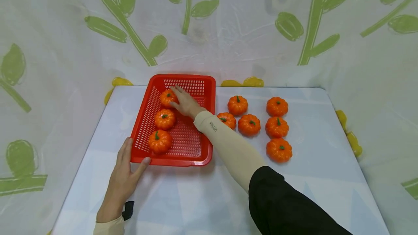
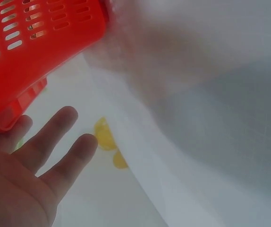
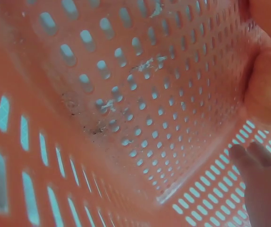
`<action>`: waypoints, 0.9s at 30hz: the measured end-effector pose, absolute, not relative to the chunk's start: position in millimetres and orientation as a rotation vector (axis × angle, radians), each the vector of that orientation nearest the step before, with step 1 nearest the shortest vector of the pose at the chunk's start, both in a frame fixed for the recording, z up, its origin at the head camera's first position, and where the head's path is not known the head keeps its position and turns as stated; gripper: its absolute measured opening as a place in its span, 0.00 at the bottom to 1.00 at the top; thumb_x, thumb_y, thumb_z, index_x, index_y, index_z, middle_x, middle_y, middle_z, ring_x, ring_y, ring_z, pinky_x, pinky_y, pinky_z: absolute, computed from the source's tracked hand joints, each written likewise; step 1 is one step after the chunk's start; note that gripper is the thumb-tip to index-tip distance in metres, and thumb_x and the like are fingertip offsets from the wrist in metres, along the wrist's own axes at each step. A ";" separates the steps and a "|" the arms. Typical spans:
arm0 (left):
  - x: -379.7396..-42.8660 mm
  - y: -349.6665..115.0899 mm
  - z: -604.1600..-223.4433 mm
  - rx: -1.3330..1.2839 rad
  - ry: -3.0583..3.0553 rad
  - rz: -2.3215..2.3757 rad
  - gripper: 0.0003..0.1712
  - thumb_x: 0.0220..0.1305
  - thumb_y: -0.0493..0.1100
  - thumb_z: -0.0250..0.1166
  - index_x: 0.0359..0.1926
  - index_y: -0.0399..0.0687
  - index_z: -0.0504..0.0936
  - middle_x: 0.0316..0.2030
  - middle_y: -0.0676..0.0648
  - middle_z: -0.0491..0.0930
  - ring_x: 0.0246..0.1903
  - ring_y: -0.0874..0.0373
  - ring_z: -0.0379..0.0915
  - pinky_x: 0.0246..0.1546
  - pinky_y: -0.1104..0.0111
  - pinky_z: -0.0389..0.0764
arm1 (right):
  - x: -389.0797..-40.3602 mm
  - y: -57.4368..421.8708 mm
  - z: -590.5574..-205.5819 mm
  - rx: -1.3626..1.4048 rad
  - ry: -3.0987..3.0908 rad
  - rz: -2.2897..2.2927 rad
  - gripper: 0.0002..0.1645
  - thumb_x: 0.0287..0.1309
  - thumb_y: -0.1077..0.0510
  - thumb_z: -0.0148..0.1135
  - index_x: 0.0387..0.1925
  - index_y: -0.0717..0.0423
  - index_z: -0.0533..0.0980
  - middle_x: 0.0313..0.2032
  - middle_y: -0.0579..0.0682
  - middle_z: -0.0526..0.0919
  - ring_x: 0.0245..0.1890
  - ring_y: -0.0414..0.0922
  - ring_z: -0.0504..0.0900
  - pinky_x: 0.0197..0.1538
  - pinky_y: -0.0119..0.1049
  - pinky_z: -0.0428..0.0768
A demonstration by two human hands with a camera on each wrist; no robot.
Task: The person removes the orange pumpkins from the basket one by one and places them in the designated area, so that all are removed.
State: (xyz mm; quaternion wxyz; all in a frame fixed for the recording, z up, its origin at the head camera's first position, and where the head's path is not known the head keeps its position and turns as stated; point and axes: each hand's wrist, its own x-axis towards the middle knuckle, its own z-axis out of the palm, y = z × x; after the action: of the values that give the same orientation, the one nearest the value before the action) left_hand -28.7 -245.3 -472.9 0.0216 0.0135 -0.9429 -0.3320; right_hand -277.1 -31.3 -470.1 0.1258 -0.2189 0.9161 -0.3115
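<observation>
Inside a red plastic basket (image 1: pixel 186 161), my right hand (image 1: pixel 187 104) reaches to the far-left corner. Its thumb and fingers lie spread at the right side of a small orange pumpkin (image 1: pixel 167 98) with a green stem. Two more pumpkins, a middle one (image 1: pixel 164 119) and a near one (image 1: pixel 160 141), sit in line with it along the basket's left wall. The right wrist view shows the right fingers (image 3: pixel 256 153) near the slotted wall, below a pumpkin (image 3: pixel 267 90). At the basket's near-left corner, my left hand (image 1: pixel 123 180) rests with fingers extended along the outside and thumb by the front rim.
Several more pumpkins lie on the pale table (image 1: pixel 196 198) right of the basket: a loose cluster (image 1: pixel 249 124) beside it and a column (image 1: pixel 277 127) farther right. One pumpkin (image 1: pixel 227 119) is partly covered by the right sleeve. A leaf-patterned curtain (image 1: pixel 228 46) surrounds the table.
</observation>
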 end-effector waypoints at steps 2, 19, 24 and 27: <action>-28.7 -245.2 -474.1 0.042 -2.924 -1.021 0.55 0.69 0.60 0.64 0.82 0.59 0.38 0.80 0.43 0.41 0.73 0.34 0.49 0.58 0.28 0.64 | -276.3 -30.8 -470.3 -0.656 2.657 -0.903 0.41 0.76 0.48 0.54 0.81 0.44 0.49 0.80 0.50 0.46 0.78 0.48 0.50 0.77 0.41 0.56; -27.9 -244.4 -473.7 0.055 -2.914 -1.011 0.55 0.69 0.59 0.65 0.82 0.59 0.39 0.80 0.43 0.42 0.73 0.34 0.50 0.59 0.29 0.65 | -276.7 -34.6 -473.2 -0.589 2.705 -0.834 0.41 0.72 0.42 0.58 0.79 0.39 0.55 0.66 0.57 0.60 0.63 0.49 0.66 0.65 0.39 0.74; -27.7 -243.9 -473.4 0.062 -2.912 -1.022 0.55 0.68 0.59 0.65 0.82 0.59 0.39 0.80 0.43 0.43 0.73 0.34 0.51 0.59 0.29 0.65 | -278.6 -36.7 -472.8 -0.646 2.677 -0.859 0.43 0.71 0.44 0.60 0.80 0.40 0.52 0.78 0.53 0.49 0.76 0.50 0.56 0.74 0.42 0.62; -27.3 -243.1 -473.4 0.068 -2.913 -1.027 0.55 0.68 0.59 0.65 0.82 0.59 0.39 0.80 0.43 0.43 0.73 0.34 0.51 0.60 0.29 0.64 | -279.7 -37.9 -474.4 -0.710 2.646 -0.862 0.45 0.73 0.46 0.58 0.81 0.43 0.48 0.80 0.50 0.46 0.78 0.48 0.51 0.76 0.40 0.56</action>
State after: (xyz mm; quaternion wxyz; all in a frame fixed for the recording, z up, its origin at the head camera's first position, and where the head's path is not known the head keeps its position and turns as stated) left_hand -27.3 -243.1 -473.4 0.0260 0.0220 -0.9425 -0.3323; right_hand -279.7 -37.9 -474.4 0.1343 -0.2448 0.9130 -0.2973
